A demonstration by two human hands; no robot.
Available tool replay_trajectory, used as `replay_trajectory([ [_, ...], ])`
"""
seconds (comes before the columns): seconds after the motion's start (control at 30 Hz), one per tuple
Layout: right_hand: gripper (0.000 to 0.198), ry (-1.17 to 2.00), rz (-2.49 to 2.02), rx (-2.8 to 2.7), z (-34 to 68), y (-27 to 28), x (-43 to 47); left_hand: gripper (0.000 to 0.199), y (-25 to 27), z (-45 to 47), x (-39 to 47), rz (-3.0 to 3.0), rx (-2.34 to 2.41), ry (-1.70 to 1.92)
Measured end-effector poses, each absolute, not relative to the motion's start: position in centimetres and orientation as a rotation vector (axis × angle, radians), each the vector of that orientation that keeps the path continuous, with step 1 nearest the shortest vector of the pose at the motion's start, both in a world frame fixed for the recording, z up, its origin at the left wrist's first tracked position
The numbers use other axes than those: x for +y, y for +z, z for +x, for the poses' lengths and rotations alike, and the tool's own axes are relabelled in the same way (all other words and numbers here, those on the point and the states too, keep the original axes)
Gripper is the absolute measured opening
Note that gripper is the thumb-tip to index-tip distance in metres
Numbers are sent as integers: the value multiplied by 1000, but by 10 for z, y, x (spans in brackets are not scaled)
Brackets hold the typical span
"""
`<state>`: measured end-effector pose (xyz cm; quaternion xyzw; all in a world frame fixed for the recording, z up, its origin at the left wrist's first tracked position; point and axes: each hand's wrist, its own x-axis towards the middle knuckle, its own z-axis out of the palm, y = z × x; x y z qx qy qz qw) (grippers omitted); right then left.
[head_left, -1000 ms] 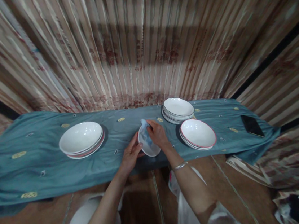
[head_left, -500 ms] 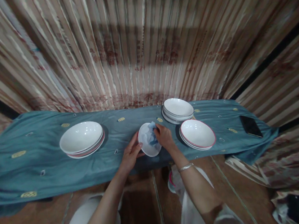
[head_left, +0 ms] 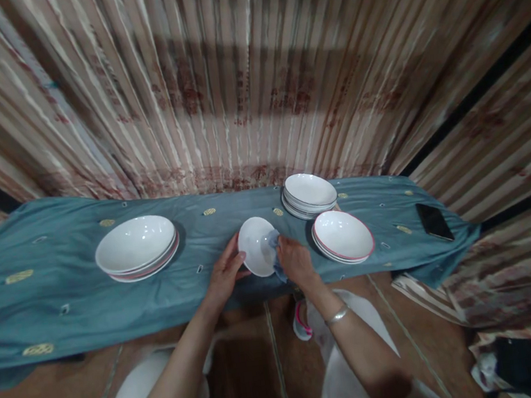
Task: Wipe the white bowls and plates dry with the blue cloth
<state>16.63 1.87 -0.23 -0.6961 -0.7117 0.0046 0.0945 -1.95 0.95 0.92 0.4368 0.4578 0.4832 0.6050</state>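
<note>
A small white bowl (head_left: 254, 247) is tilted toward me above the cloth-covered table, its inside showing. My left hand (head_left: 224, 270) grips its left rim, thumb on the inner edge and fingers behind. On the opposite side, my right hand (head_left: 295, 260) is closed around a light blue cloth (head_left: 275, 249), which lies over the bowl's right rim. Part of the cloth is hidden by my right fingers.
Stacked white bowls (head_left: 135, 244) stand at the left. To the right are a dark-rimmed stack (head_left: 310, 192) and a red-rimmed stack (head_left: 344, 236). A black phone (head_left: 434, 221) lies near the right end of the teal tablecloth (head_left: 74, 300). A pleated curtain (head_left: 232, 87) hangs behind.
My right hand has moved the cloth from inside the bowl to its right rim, uncovering most of the inside. My left hand keeps its hold. The view has shifted slightly.
</note>
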Motion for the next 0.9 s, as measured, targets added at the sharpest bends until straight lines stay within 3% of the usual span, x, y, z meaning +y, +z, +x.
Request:
replay_trajectory([
  [0.27, 32, -89, -1884, -2211, 163, -3, 7, 65, 1, -21, 13, 967, 1056, 1129],
  [0.6, 31, 254, -1649, -2322, 157, 5, -10, 64, 10, -18, 10, 973, 1080, 1117],
  [0.9, 31, 621, -1260, -1993, 140, 6, -12, 69, 7, -18, 11, 1026, 1097, 1090],
])
